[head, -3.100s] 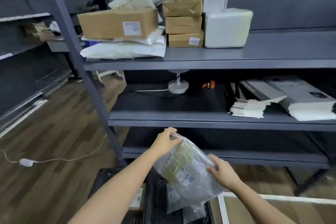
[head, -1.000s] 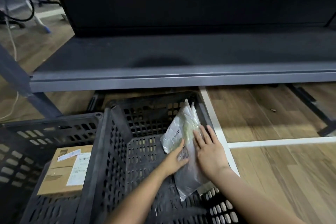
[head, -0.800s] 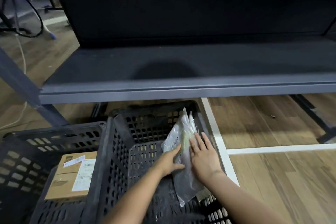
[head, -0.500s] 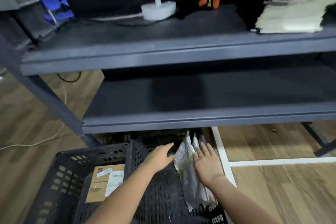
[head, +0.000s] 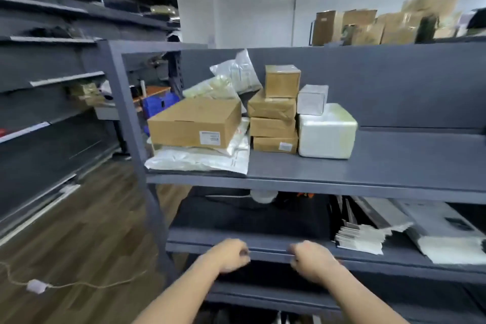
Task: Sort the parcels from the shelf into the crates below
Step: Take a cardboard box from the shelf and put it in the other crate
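Forearms reach in from the near edge, and both hands hang level in front of the lip of the lower shelf board (head: 263,243). The left hand (head: 228,255) and the right hand (head: 313,258) are blurred, each with fingers loosely curled and nothing in them. On that board, to the right, lies a fanned stack of white envelopes (head: 360,238), with grey mailers (head: 447,231) just beside it. On the wooden floor at near left runs a thin cord with a small white switch (head: 35,285). The parcels sit one level up, bunched at the left end of the upper shelf (head: 381,166). A large cardboard box (head: 194,123) rests on flat white poly bags (head: 197,162) at the shelf's near left corner. Right of it stands a stack of small brown boxes (head: 273,118), touching a white foam box (head: 327,130) that carries a small white carton (head: 313,100). Clear plastic bags (head: 236,73) lean against the shelf's back panel behind the large box. Farther left, past the upright, a blue bin (head: 157,105) shows. Brown cartons (head: 381,23) line the top at far right.
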Demonstrator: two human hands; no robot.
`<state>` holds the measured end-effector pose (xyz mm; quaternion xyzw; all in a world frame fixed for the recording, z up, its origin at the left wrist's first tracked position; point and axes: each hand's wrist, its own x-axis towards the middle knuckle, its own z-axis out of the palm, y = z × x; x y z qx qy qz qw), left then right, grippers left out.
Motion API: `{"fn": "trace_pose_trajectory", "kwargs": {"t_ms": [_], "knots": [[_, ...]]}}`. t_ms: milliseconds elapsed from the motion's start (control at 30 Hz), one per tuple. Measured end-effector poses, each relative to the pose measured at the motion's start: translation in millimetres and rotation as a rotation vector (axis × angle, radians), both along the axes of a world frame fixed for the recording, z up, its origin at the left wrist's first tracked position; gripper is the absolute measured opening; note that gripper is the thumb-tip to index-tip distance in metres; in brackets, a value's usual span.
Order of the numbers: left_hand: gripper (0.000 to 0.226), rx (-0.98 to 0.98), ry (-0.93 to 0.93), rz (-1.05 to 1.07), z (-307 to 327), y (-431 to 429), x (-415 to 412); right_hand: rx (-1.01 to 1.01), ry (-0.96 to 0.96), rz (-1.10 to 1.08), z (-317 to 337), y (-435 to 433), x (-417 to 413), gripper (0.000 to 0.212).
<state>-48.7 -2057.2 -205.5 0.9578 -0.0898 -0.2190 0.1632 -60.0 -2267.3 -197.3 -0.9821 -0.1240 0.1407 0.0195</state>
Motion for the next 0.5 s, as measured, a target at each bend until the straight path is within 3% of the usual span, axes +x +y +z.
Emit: {"fn": "trace_pose_trajectory", "kwargs": {"t_ms": [233,500], "knots": [[0.034,-0.058,-0.285,0.029,192,30,-5,0.077,-0.173,-0.007,173,19,9,0.036],[0.039,-0.060,-0.512,0.220,252,89,37,0.200,-0.230,-0.013,226,76,45,0.042]]}}
